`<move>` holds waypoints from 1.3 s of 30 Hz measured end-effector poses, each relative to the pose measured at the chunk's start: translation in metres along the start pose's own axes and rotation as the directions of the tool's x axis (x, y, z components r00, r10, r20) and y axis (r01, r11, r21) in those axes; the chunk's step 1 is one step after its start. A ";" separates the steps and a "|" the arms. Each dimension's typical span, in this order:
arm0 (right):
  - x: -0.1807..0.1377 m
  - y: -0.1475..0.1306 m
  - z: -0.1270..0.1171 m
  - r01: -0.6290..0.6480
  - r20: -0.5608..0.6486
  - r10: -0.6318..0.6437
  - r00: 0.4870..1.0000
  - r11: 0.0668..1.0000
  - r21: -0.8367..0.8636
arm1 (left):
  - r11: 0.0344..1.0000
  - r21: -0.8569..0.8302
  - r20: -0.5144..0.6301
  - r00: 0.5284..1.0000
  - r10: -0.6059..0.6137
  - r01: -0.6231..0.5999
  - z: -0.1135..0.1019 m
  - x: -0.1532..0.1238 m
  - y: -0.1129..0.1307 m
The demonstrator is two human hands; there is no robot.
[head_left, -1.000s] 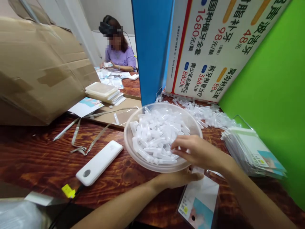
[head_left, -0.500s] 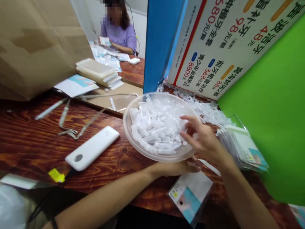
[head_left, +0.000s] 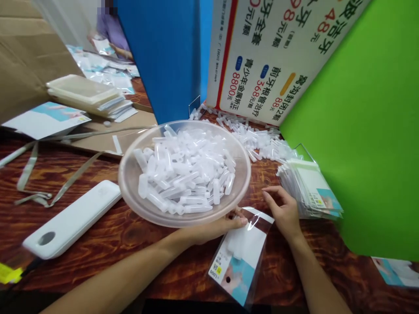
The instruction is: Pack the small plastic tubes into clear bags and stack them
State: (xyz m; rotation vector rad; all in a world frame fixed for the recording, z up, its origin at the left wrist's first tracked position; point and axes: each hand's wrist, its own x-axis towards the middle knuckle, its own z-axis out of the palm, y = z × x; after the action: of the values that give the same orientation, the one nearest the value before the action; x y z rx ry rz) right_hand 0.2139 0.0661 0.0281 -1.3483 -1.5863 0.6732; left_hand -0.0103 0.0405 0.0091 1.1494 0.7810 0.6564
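My left hand [head_left: 229, 222] is closed on a clear plastic bag [head_left: 258, 224] near its upper end, the thumb on top of the film. Inside the bag lies a printed card [head_left: 236, 277], white and turquoise, and a few translucent white tubes [head_left: 236, 246] show over it. Just right of the bag's upper end is my right hand [head_left: 283, 209], loosely curled, apart from the bag. Nothing shows between its thumb and fingers. A translucent bowl [head_left: 131, 198] heaped with small white plastic tubes [head_left: 186, 174] stands behind my left hand.
Loose tubes [head_left: 262, 144] lie along the printed board [head_left: 255, 87]. A stack of bagged cards [head_left: 304, 187] leans near the green panel [head_left: 347, 131]. A white oblong device [head_left: 75, 218] and strap [head_left: 28, 168] lie left. Beyond the blue panel [head_left: 166, 56] sits another person [head_left: 114, 28].
My right hand has left the bowl and moved down beside the bag. Tubes now show inside the bag. The view has shifted, and the bowl appears further left.
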 end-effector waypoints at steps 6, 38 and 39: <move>0.029 -0.062 0.001 0.488 0.194 -0.458 0.868 0.858 -0.160 | 0.998 -0.043 0.103 0.994 -0.029 0.034 0.000 -0.001 0.007; -0.059 -0.018 0.010 -0.304 0.227 0.233 0.946 0.882 0.360 | 0.981 -0.193 0.018 1.000 0.019 -0.015 0.006 -0.001 -0.006; -0.063 -0.022 0.010 -0.295 0.250 0.208 0.946 0.874 0.386 | 0.984 -0.178 0.007 1.000 0.009 -0.008 0.007 -0.001 -0.006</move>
State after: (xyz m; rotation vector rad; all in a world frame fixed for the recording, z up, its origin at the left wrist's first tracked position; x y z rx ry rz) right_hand 0.1940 0.0023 0.0240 -1.1961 -1.3213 1.2713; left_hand -0.0052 0.0344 0.0051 0.9915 0.6968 0.7141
